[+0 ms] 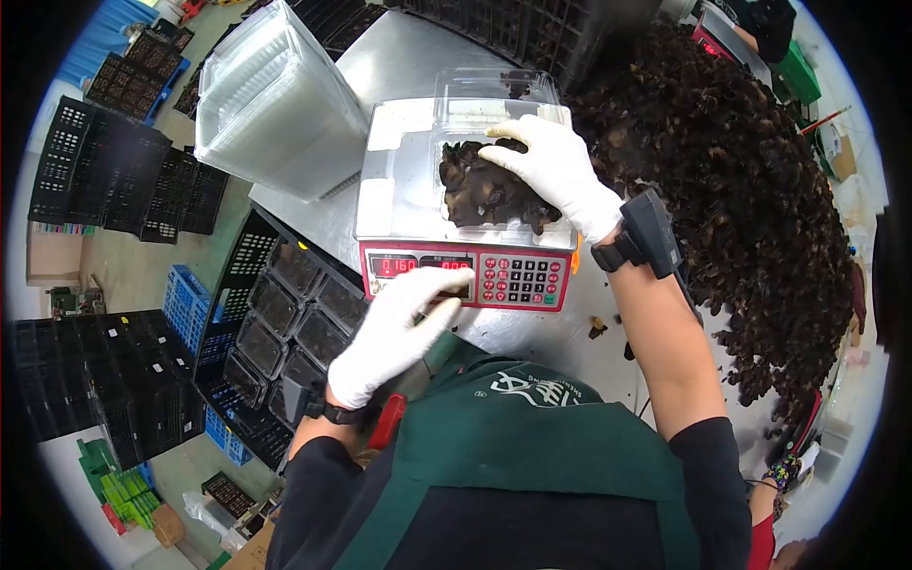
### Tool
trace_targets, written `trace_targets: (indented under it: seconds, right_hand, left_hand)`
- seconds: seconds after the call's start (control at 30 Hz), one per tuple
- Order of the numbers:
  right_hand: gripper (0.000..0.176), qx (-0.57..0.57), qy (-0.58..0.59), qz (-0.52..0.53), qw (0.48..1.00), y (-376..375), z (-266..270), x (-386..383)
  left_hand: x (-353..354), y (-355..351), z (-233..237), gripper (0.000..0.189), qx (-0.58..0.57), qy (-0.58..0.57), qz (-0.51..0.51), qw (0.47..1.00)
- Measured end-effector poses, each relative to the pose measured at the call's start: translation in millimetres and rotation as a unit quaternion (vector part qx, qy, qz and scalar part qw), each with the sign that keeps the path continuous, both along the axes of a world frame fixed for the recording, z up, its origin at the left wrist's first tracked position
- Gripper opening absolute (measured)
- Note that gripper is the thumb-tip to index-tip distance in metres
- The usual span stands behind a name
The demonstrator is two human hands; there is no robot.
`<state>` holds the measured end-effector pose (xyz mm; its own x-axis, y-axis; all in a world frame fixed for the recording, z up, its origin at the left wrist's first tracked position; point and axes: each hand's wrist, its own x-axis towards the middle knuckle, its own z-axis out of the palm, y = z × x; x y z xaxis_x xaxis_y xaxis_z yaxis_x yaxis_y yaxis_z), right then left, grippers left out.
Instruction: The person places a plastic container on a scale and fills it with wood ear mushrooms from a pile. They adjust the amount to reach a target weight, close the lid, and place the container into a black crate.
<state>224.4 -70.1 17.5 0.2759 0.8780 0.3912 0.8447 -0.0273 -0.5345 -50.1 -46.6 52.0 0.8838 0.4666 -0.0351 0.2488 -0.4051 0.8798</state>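
Note:
A clear plastic box with its lid raised at the back rests on the scale, filled with dark, ruffled fungus. My right hand, in a white glove, lies over the upper right of the fungus, thumb and fingers apart; whether a piece is between them cannot be made out. In front of the scale's red panel is my gloved left hand, its fingers curled and partly covering the display. The lit digits read 0.160. What this hand holds, if anything, is hidden.
Left of the scale leans a tall stack of clear boxes. A black crate of filled boxes stands lower left. A large heap of dark fungus covers the right side. Other people's arms show at upper right and lower right.

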Motion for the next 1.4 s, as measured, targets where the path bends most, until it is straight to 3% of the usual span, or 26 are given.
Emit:
trace_targets:
  seconds: [0.03,0.17,0.3,0.43,0.53,0.63,0.7,0.77,0.8,0.87,1.0,1.03,1.13,1.2,1.27,1.33,1.4]
  right_hand:
    - [0.033,0.005,-0.021,-0.005,1.0,1,-2,2]
    - [0.036,0.043,0.18,-0.025,0.982,-4,24,12]
    - [0.028,-0.061,0.424,-0.08,0.9,-28,46,24]
    - [0.025,-0.073,0.418,-0.073,0.902,-31,45,26]
    - [0.023,-0.075,0.372,-0.019,0.925,-14,38,13]
    - [0.02,0.061,0.075,0.009,0.995,3,-18,21]
    - [0.02,0.13,-0.044,0.043,0.99,9,-20,31]
    - [0.02,0.025,0.198,0.015,0.98,5,2,24]
    - [0.02,-0.03,0.314,-0.003,0.949,-1,16,18]
    - [0.021,-0.058,0.423,-0.031,0.904,-14,36,17]
    - [0.022,-0.033,0.439,-0.114,0.891,-56,39,34]
    - [0.022,-0.015,0.432,-0.093,0.897,-71,32,41]
    - [0.026,0.003,0.539,-0.134,0.832,-127,-2,54]
    - [0.029,0.052,0.739,-0.15,0.655,-171,-43,58]
    - [0.033,0.089,0.839,-0.129,0.521,-207,-70,50]
    - [0.036,0.121,0.89,-0.108,0.427,-225,-78,38]
    - [0.038,0.15,0.883,-0.121,0.428,-234,-76,26]
  left_hand:
    - [1,8,3,0.031,0.024,-0.006,0.012,1.0]
    - [8,42,23,0.026,0.09,-0.002,0.074,0.993]
    - [29,78,42,0.026,0.112,-0.032,0.116,0.986]
    - [57,107,44,0.027,0.158,-0.065,0.103,0.98]
    - [78,113,42,0.027,0.161,-0.077,0.077,0.981]
    - [89,109,33,0.026,0.16,-0.085,0.048,0.982]
    - [89,113,28,0.027,0.145,-0.085,0.044,0.985]
    - [86,116,26,0.027,0.138,-0.072,0.046,0.987]
    - [84,117,24,0.027,0.134,-0.069,0.053,0.987]
    - [83,123,23,0.027,0.129,-0.065,0.064,0.987]
    - [77,137,21,0.027,0.158,-0.045,0.079,0.983]
    - [77,139,22,0.027,0.157,-0.036,0.084,0.983]
    - [82,145,23,0.028,0.174,-0.002,0.086,0.981]
    - [91,153,21,0.032,0.177,0.035,0.076,0.981]
    - [106,164,14,0.036,0.196,0.055,0.075,0.976]
    - [127,180,-5,0.042,0.232,0.059,0.085,0.967]
    - [151,209,-32,0.048,0.329,0.09,0.072,0.937]
